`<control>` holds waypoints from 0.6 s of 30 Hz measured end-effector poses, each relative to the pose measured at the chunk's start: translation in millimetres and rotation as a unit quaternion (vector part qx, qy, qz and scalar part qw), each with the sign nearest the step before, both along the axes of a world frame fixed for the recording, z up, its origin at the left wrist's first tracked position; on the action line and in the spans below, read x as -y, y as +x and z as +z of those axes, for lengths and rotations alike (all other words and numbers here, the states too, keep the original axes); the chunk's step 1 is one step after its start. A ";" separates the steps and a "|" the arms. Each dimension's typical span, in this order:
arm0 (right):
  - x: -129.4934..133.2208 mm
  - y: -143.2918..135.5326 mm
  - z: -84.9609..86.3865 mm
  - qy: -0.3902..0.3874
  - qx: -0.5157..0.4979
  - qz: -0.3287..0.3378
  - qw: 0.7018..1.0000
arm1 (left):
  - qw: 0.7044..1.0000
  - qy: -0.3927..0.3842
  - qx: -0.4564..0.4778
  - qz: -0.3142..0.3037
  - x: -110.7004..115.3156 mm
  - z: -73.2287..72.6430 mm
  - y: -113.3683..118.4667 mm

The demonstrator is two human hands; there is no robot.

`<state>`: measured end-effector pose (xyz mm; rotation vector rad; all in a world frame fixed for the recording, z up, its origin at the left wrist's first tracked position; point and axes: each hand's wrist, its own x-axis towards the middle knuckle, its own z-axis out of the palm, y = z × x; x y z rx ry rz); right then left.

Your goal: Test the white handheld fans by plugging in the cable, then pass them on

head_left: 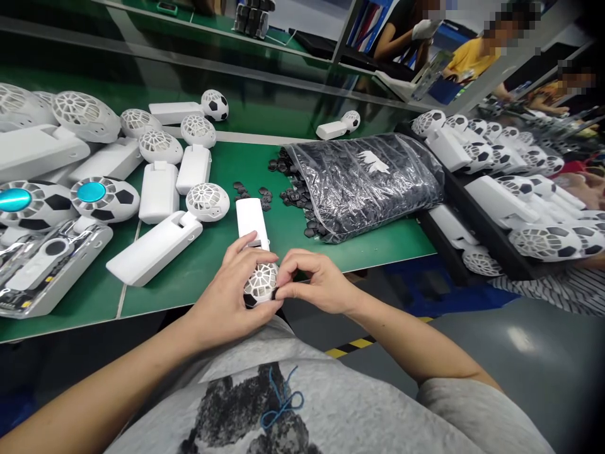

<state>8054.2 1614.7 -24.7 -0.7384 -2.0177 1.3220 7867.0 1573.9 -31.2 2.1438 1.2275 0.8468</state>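
A white handheld fan (261, 280) with a football-patterned grille head lies at the table's front edge, its handle pointing away from me. My left hand (231, 293) is closed around the head, thumb below and fingers above. At the head's right side, my right hand (319, 282) pinches a small black piece (276, 294) against the white shell; fingertips cover most of it. One black patch (250, 300) shows on the head's lower left. Loose black pieces (265, 197) are scattered on the green table (222, 252) beyond the fan.
A clear plastic bag (373, 183) of black pieces lies open toward the left. White fans (161, 246) without black patches crowd the left, beside some patched ones with blue discs (92, 192). Black trays (501, 252) of patched fans stand right. Co-workers sit beyond, at upper right.
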 end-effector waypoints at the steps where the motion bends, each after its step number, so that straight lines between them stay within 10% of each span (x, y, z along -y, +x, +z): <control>1: 0.2 -0.4 -1.5 -0.028 -0.005 -0.005 1.000 | 1.000 0.001 0.005 0.003 0.1 -0.1 0.9; 18: 9.5 -0.7 -8.5 -0.296 -0.080 0.004 0.952 | 1.000 -0.009 0.024 -0.012 -0.7 0.5 -1.3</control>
